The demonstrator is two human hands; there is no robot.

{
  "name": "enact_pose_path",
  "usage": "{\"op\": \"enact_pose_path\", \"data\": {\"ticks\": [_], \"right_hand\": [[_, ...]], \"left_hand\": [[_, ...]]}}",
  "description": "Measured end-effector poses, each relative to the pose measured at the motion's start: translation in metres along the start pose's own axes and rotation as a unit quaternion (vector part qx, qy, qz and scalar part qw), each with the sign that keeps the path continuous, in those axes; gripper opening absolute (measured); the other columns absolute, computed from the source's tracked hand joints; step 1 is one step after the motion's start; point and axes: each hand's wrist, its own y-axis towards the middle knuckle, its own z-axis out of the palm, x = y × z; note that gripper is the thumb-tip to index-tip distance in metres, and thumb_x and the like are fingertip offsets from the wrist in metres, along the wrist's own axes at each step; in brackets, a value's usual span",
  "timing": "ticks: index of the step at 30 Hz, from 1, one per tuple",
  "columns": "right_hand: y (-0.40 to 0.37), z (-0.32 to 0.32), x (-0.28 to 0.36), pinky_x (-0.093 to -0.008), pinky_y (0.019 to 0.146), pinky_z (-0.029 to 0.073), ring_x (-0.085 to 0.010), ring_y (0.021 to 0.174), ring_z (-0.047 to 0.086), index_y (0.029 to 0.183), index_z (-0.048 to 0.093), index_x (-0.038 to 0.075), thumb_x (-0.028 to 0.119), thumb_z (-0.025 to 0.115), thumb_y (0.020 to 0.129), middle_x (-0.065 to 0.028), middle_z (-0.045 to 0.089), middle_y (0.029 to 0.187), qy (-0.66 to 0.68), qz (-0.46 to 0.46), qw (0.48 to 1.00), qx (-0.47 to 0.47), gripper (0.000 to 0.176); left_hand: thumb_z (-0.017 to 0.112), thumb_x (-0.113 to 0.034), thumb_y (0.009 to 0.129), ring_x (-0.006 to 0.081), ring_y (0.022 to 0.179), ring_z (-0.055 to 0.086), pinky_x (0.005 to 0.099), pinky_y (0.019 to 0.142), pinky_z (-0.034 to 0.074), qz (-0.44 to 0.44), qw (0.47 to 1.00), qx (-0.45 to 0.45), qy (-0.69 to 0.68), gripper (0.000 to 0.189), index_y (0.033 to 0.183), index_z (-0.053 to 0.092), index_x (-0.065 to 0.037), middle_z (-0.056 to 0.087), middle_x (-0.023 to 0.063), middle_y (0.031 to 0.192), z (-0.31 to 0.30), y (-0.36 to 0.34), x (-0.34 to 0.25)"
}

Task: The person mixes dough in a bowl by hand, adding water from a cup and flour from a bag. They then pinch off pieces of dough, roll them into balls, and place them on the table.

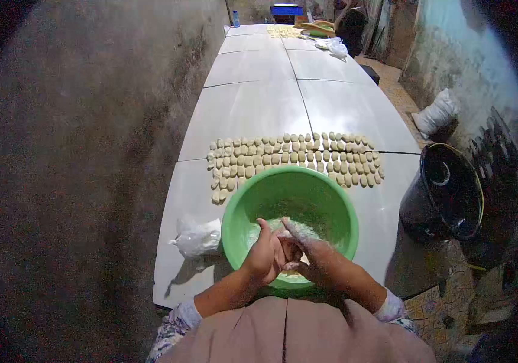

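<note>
My left hand and my right hand meet over a green basin. The palms face each other and the fingers overlap at the tips. Both thumbs stand up, away from the other fingers. White powder coats my right thumb and fingers. Whether something small lies between the palms is hidden. Inside the basin is white powder, like flour, partly covered by my hands. Beyond the basin, small pale dough pieces lie in several rows on the white table.
A plastic bag of white powder stands left of the basin. A large black bucket is beside the table at right. A white sack rests by the right wall. More pale pieces and a plastic bag are at the far end.
</note>
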Motion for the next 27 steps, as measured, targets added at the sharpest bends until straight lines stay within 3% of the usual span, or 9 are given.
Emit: {"op": "enact_pose_path", "data": {"ticks": [7, 9, 10, 12, 19, 21, 22, 25, 27], "right_hand": [[0.005, 0.005, -0.002, -0.0478, 0.065, 0.050, -0.0399, 0.079, 0.063, 0.148, 0.005, 0.014, 0.019, 0.054, 0.091, -0.0231, 0.063, 0.092, -0.035, 0.046, 0.998, 0.003, 0.075], [0.001, 0.004, -0.002, -0.0479, 0.062, 0.050, -0.0397, 0.076, 0.063, 0.147, 0.007, 0.012, 0.022, 0.050, 0.092, -0.0232, 0.063, 0.090, 0.002, -0.011, 1.000, -0.019, 0.070], [0.001, 0.005, -0.004, -0.0479, 0.062, 0.050, -0.0397, 0.076, 0.063, 0.147, 0.007, 0.012, 0.022, 0.050, 0.092, -0.0232, 0.063, 0.090, 0.002, -0.012, 1.000, -0.019, 0.070], [0.003, 0.010, -0.010, -0.0400, 0.069, 0.049, -0.0316, 0.075, 0.062, 0.147, 0.013, 0.009, 0.004, 0.059, 0.083, -0.0146, 0.064, 0.088, -0.045, 0.027, 0.999, -0.006, 0.079], [0.001, 0.010, -0.006, -0.0367, 0.066, 0.050, -0.0282, 0.072, 0.063, 0.147, 0.015, 0.009, 0.003, 0.063, 0.082, -0.0128, 0.065, 0.091, -0.053, 0.018, 0.998, -0.032, 0.081], [0.001, 0.015, -0.016, -0.0414, 0.067, 0.053, -0.0343, 0.081, 0.065, 0.145, 0.020, 0.012, 0.012, 0.063, 0.085, -0.0205, 0.063, 0.098, 0.024, -0.047, 0.986, -0.159, 0.073], [0.000, 0.005, 0.000, -0.0382, 0.075, 0.055, -0.0302, 0.094, 0.065, 0.145, 0.021, 0.014, 0.006, 0.068, 0.080, -0.0193, 0.062, 0.107, 0.016, 0.076, 0.989, -0.128, 0.081], [0.001, 0.006, -0.002, -0.0368, 0.081, 0.055, -0.0283, 0.107, 0.061, 0.145, 0.019, 0.015, 0.004, 0.069, 0.079, -0.0187, 0.060, 0.115, 0.107, -0.015, 0.973, -0.202, 0.083], [0.001, 0.005, -0.004, -0.0354, 0.085, 0.052, -0.0302, 0.116, 0.054, 0.145, 0.016, 0.006, -0.002, 0.067, 0.077, -0.0146, 0.062, 0.117, 0.082, -0.011, 0.977, -0.197, 0.085]], "left_hand": [[0.007, -0.076, 0.082, 0.0283, 0.106, 0.057, 0.0403, 0.089, 0.046, 0.022, 0.997, -0.016, 0.070, 0.097, 0.135, 0.036, -0.001, 0.058, 0.0160, 0.117, 0.005, -0.001, -0.005], [0.007, -0.076, 0.082, 0.0273, 0.100, 0.059, 0.0383, 0.085, 0.048, 0.020, 0.999, 0.027, 0.037, 0.096, 0.136, 0.034, -0.001, 0.058, 0.0145, 0.116, 0.003, -0.001, -0.004], [0.007, -0.076, 0.082, 0.0249, 0.097, 0.060, 0.0347, 0.081, 0.049, 0.014, 0.999, -0.029, -0.010, 0.096, 0.135, 0.034, -0.001, 0.058, 0.0129, 0.116, 0.008, 0.002, -0.001], [0.007, -0.077, 0.081, 0.0234, 0.098, 0.060, 0.0332, 0.081, 0.049, 0.017, 0.999, -0.031, 0.005, 0.097, 0.135, 0.034, -0.001, 0.058, 0.0122, 0.117, 0.012, -0.002, -0.003], [0.013, -0.074, 0.084, 0.0200, 0.095, 0.059, 0.0335, 0.082, 0.050, 0.017, 0.999, 0.033, 0.014, 0.092, 0.139, 0.028, -0.002, 0.057, 0.0104, 0.115, 0.001, -0.003, -0.002], [0.016, -0.069, 0.088, 0.0238, 0.096, 0.059, 0.0363, 0.086, 0.048, 0.033, 0.998, 0.008, 0.050, 0.085, 0.138, 0.027, -0.002, 0.056, 0.0123, 0.116, 0.002, -0.004, -0.001], [0.021, -0.059, 0.094, 0.0238, 0.101, 0.058, 0.0369, 0.090, 0.046, 0.044, 0.997, 0.050, -0.031, 0.070, 0.133, 0.030, -0.001, 0.055, 0.0170, 0.116, 0.001, -0.005, 0.000], [0.027, -0.048, 0.098, 0.0229, 0.103, 0.057, 0.0384, 0.095, 0.044, 0.014, 0.997, 0.075, 0.028, 0.057, 0.129, 0.037, -0.001, 0.055, 0.0156, 0.116, -0.020, 0.004, 0.010], [0.031, -0.038, 0.100, 0.0217, 0.105, 0.057, 0.0376, 0.099, 0.042, -0.010, 1.000, 0.014, 0.001, 0.047, 0.123, 0.046, 0.001, 0.056, 0.0129, 0.117, 0.015, -0.019, -0.007]]}}
